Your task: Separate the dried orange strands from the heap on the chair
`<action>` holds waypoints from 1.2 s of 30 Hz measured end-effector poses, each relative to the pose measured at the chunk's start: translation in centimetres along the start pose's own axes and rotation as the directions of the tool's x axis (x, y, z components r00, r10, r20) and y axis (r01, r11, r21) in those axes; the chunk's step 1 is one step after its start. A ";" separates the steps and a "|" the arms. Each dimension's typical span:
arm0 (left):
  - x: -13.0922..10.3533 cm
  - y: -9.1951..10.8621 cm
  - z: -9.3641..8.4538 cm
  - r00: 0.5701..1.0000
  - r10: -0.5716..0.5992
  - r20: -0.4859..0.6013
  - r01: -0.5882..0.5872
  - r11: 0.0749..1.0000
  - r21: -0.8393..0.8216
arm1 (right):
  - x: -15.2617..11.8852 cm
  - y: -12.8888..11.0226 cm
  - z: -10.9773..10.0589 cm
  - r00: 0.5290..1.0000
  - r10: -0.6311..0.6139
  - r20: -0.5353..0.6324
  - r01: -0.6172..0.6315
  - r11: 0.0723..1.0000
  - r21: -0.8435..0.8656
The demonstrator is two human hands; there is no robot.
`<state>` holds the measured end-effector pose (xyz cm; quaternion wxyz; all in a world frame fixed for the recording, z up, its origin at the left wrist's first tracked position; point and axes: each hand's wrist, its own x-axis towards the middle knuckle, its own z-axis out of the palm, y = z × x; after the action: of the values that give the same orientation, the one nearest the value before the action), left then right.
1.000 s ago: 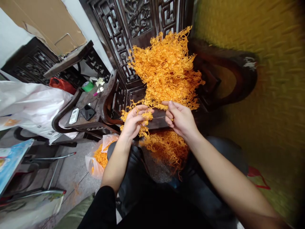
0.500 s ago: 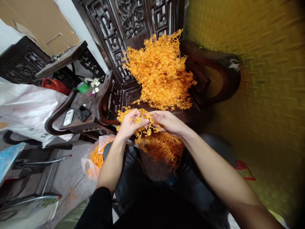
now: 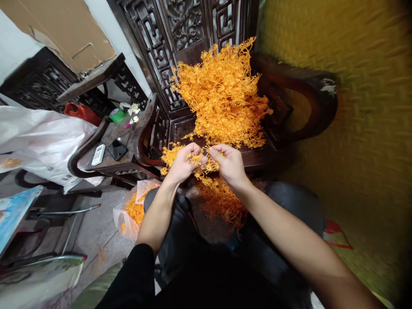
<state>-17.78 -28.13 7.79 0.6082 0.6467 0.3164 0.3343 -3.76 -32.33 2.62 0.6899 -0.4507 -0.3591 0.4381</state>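
Orange, stringy plastic-like pieces form a large tangled pile on the dark carved wooden chair. At the seat's front edge, my left hand is closed round a small bunch of orange pieces. Close beside it on the right, my right hand pinches at the same bunch with thumb and forefinger. Left of my left hand a smaller orange heap shows, partly hidden by it. Below both hands more orange pieces lie low between my knees.
A plastic bag with orange pieces stands on the floor at the left. A side table holds a dark phone, a white box and small flowers. White bags lie farther left. A curved armrest is at the right.
My right hand has turned and its fingers have curled into a pinch; before, they were stretched toward my left hand. The whole view has shifted slightly, with things appearing farther right.
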 end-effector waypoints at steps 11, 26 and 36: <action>-1.2 0.8 -2.5 0.997 -0.071 -0.029 0.068 0.993 -0.101 | 4.7 -2.9 -6.9 0.944 -0.019 -0.330 0.115 0.955 0.274; 0.2 -0.8 -2.4 0.970 0.034 -0.241 -0.045 0.998 -0.039 | 3.1 -1.9 -4.1 0.904 0.350 0.245 -0.410 0.871 0.271; 0.4 -1.5 -2.7 0.975 0.054 -0.216 -0.045 0.998 0.044 | 1.5 -0.3 -1.3 0.877 0.328 0.350 -0.403 0.900 0.167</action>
<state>-19.78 -26.18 6.40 0.5487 0.6258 0.3712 0.4118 -2.02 -31.43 2.61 0.5763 -0.3505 -0.3175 0.6665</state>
